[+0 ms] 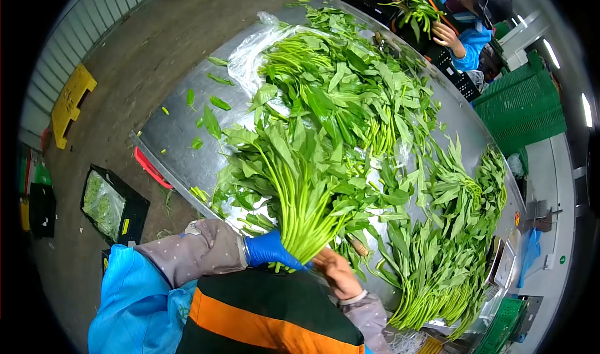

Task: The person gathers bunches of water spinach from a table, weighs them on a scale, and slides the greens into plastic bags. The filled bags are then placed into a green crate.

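Note:
My left hand [270,249], in a blue glove, is wrapped round the stem ends of a bunch of leafy greens [300,210]. The bunch stands fanned out, leaves pointing away from me over the metal table [178,151]. Just right of the stem ends is my right hand [337,273], bare and slightly blurred; its fingers are partly hidden, and whether they touch the stems is unclear. Beyond the bunch lies a large heap of loose greens [350,85]. More greens [437,273] are piled to the right. A brown-handled tool [357,246] lies among the leaves near my right hand.
Clear plastic [247,57] lies at the heap's left side. Across the table a person [469,16] in blue sleeves holds greens. Black crate [134,210] with wrapped greens stands on the floor at left. Green crates [522,104] are at right, a yellow pallet [70,104] far left.

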A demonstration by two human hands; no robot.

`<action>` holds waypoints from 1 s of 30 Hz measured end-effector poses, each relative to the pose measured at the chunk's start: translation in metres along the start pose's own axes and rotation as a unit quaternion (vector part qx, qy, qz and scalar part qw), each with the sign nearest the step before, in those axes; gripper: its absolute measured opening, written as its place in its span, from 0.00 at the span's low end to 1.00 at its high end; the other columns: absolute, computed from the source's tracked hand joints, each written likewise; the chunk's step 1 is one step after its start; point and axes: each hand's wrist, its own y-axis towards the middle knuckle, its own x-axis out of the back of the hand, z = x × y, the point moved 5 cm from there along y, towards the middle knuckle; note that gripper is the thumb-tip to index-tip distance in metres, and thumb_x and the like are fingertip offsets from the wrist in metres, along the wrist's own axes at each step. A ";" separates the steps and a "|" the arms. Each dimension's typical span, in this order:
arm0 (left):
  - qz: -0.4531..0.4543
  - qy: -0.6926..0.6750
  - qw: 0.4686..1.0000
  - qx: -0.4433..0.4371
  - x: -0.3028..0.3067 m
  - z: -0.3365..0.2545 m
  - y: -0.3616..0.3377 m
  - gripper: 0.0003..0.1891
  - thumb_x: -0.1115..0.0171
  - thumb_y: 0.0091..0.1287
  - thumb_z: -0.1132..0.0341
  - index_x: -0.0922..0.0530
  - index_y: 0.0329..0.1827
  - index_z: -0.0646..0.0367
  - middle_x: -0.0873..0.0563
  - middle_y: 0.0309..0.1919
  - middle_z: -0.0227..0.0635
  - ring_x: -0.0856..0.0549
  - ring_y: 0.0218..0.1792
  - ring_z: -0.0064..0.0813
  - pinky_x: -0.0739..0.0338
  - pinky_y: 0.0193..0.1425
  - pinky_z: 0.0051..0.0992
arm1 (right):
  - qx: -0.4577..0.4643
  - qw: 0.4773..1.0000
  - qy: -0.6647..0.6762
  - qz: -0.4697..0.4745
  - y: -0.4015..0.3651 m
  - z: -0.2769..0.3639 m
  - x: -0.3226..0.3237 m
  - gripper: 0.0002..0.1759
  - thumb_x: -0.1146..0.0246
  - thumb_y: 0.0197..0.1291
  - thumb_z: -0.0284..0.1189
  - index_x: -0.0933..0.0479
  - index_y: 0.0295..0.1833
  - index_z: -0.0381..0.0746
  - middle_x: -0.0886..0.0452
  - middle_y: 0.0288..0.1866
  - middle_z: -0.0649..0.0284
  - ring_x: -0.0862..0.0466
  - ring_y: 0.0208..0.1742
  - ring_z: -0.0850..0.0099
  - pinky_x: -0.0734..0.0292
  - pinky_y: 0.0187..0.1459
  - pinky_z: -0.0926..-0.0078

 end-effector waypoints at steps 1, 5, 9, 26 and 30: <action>0.034 0.020 0.999 0.027 -0.005 0.006 0.002 0.32 0.31 0.52 0.63 0.33 0.60 0.59 0.23 0.50 0.42 0.24 0.49 0.28 0.27 0.51 0.29 | -0.011 1.000 -0.020 0.018 0.007 0.000 -0.013 0.38 0.34 0.52 0.37 0.42 0.64 0.34 0.33 0.62 0.56 0.34 0.63 0.67 0.44 0.64 0.68; 0.018 0.194 0.980 -0.049 0.005 -0.013 -0.012 0.30 0.31 0.51 0.64 0.31 0.57 0.62 0.23 0.48 0.42 0.24 0.47 0.30 0.27 0.48 0.28 | 0.073 0.992 -0.100 0.033 0.049 0.030 -0.066 0.26 0.38 0.51 0.21 0.33 0.57 0.33 0.28 0.57 0.55 0.28 0.57 0.68 0.36 0.59 0.71; 0.041 0.056 0.997 -0.027 0.004 -0.003 0.010 0.29 0.29 0.49 0.68 0.29 0.55 0.62 0.22 0.49 0.40 0.24 0.49 0.29 0.27 0.52 0.29 | 0.133 0.968 -0.187 -0.098 0.044 0.040 -0.057 0.22 0.34 0.45 0.21 0.27 0.50 0.35 0.20 0.46 0.62 0.23 0.48 0.74 0.29 0.51 0.75; 0.375 0.064 0.911 0.160 -0.041 0.033 0.047 0.21 0.43 0.64 0.70 0.33 0.59 0.62 0.24 0.53 0.38 0.26 0.54 0.25 0.32 0.60 0.24 | -0.146 0.766 0.117 -0.615 -0.451 -0.146 -0.064 0.15 0.32 0.42 0.26 0.24 0.38 0.34 0.20 0.30 0.58 0.19 0.32 0.67 0.23 0.35 0.68; 0.372 0.057 0.906 0.194 -0.069 0.039 0.063 0.20 0.42 0.63 0.70 0.31 0.58 0.63 0.24 0.52 0.38 0.26 0.54 0.24 0.33 0.60 0.24 | -0.059 0.708 0.200 -0.674 -0.452 -0.215 -0.094 0.14 0.33 0.43 0.26 0.25 0.38 0.34 0.20 0.29 0.58 0.19 0.32 0.65 0.23 0.35 0.67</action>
